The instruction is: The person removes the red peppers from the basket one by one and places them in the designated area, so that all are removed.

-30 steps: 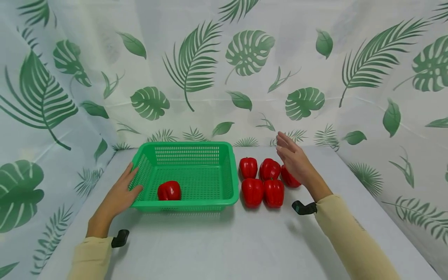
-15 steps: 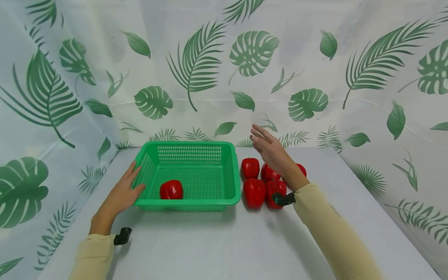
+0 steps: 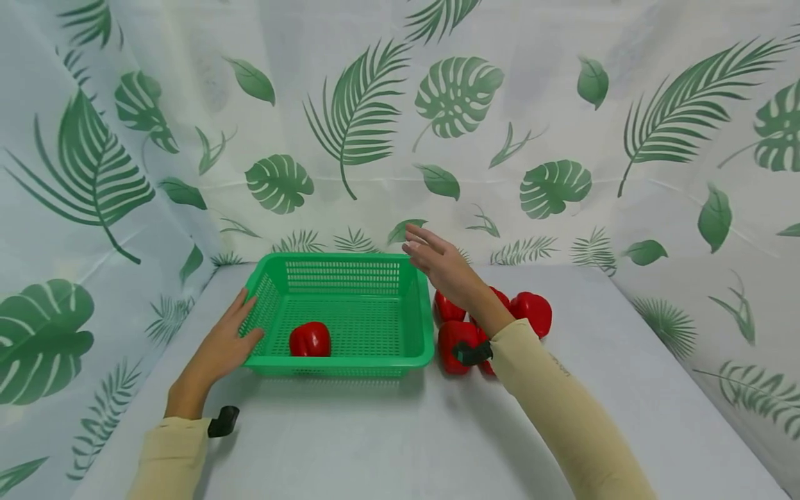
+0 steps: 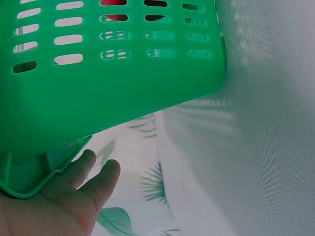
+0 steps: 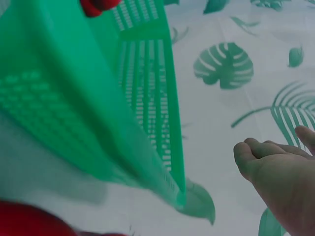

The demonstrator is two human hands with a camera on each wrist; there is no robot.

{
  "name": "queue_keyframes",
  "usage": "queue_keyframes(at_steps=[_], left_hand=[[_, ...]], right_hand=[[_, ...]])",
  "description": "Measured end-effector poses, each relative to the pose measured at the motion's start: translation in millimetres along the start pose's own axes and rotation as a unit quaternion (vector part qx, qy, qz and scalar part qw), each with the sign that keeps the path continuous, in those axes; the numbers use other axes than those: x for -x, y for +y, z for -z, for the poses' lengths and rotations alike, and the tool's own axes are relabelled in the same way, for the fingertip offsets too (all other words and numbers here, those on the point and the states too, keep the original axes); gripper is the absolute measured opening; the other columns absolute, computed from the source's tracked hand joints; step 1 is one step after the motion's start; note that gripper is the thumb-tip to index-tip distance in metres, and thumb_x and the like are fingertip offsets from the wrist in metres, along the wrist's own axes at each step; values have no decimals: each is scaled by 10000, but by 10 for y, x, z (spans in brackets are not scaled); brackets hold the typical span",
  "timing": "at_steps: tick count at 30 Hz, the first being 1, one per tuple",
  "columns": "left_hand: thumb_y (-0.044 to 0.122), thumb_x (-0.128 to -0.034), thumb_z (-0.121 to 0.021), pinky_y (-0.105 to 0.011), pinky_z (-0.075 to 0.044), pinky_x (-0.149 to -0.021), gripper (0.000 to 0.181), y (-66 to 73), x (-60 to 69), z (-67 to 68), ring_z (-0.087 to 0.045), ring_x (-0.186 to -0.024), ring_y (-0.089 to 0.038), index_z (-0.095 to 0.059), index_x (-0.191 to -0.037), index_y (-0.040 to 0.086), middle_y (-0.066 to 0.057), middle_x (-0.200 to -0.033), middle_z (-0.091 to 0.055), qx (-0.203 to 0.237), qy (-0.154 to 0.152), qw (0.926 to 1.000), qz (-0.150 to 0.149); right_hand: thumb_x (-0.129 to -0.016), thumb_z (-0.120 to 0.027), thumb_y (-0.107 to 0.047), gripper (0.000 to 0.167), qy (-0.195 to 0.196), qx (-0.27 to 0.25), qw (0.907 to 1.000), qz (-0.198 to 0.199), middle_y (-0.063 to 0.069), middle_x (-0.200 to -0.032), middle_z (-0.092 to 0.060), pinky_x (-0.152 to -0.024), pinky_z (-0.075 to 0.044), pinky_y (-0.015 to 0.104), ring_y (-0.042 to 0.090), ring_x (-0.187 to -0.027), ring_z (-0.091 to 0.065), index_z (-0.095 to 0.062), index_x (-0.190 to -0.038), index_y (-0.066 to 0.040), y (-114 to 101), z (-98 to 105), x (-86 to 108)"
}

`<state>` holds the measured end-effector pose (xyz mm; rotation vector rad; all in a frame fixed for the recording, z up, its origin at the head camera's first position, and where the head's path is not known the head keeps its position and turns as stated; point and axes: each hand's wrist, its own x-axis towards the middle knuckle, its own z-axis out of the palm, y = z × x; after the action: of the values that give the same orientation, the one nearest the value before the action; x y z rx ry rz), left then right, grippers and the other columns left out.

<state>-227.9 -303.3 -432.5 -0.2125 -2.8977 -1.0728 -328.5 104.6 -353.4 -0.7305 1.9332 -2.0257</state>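
Note:
A green plastic basket (image 3: 337,362) stands on the white table, with one red bell pepper (image 3: 310,339) inside it, near the front wall. My left hand (image 3: 226,343) rests on the basket's left rim by the near corner, fingers fairly straight; in the left wrist view the fingers (image 4: 101,184) extend past the green rim. My right hand (image 3: 445,267) is raised over the basket's far right corner, fingers extended and holding nothing. Beneath the right forearm sit several red bell peppers (image 3: 531,312), partly hidden by the hand, wrist and sleeve.
The peppers outside stand close against the basket's right side. A white cloth (image 3: 500,139) printed with green leaves hangs behind and along both sides of the table (image 3: 325,444). Each wrist carries a small black camera (image 3: 223,421).
My right hand has moved left from above the loose peppers to the basket's right rim, uncovering the rightmost pepper. My left hand stays on the rim; the whole view shifts slightly.

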Motion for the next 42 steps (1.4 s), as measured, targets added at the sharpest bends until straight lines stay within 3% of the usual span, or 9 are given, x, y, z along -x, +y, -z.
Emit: queue_keyframes(at_steps=[7,14,19,25,28,32,42], left_hand=[[163,-1074,-547,-763,-147,-1203,719,10,3,-15,-87,-1582,-548,-216,-1662,-88,-259,-1767,-21,-12,40,10000,48],[164,-1074,-551,-760,-147,-1205,722,25,15,-1,-85,-1583,-543,-217,-1667,-77,-256,-1767,-23,-14,55,10000,81],[160,-1078,-548,-752,-141,-1211,721,-8,23,0,-74,-1588,-533,-208,-1669,-74,-241,-1772,-15,68,65,9999,93],[152,-1071,-543,-732,-137,-1224,714,-25,9,-7,-75,-1592,-522,-221,-1662,-86,-243,-1771,-32,105,103,9999,36],[150,-1069,-540,-728,-141,-1226,707,-3,-3,-16,-83,-1591,-522,-232,-1658,-89,-249,-1768,-43,118,123,9999,9],[147,-1073,-544,-728,-147,-1225,700,17,-23,-35,-90,-1588,-526,-239,-1656,-91,-251,-1767,-48,107,108,9999,13],[141,-1071,-555,-707,-144,-1236,707,5,-24,-25,-93,-1593,-514,-235,-1659,-85,-254,-1766,-57,62,156,9998,93]], right_hand=[[-1141,-508,-294,607,-372,474,9981,-87,54,-1730,-332,-1265,-287,475,300,-1562,-366,-327,-1699,-135,20,-187,-103],[-1146,-496,-289,581,-668,520,9962,-197,67,-1721,-346,-1277,-255,505,323,-1563,-355,-356,-1687,-131,75,-334,-231],[-1125,-548,-361,620,-859,979,9907,-395,-2,-1711,-369,-1262,-293,498,287,-1537,-404,-371,-1688,-173,135,-448,-348],[-1090,-593,-449,666,-1048,1592,9805,-488,-67,-1687,-402,-1231,-347,519,223,-1529,-397,-391,-1683,-224,217,-579,-463],[-1083,-595,-467,681,-1327,1835,9720,-629,-36,-1690,-408,-1228,-341,546,234,-1549,-358,-384,-1687,-233,278,-639,-513],[-1082,-594,-467,699,-1741,1943,9621,-790,9,-1689,-418,-1231,-332,552,257,-1554,-356,-363,-1696,-225,336,-713,-561],[-1036,-638,-535,720,-2170,2423,9409,-941,-1,-1675,-443,-1211,-367,568,268,-1533,-396,-427,-1667,-260,405,-905,-725]])
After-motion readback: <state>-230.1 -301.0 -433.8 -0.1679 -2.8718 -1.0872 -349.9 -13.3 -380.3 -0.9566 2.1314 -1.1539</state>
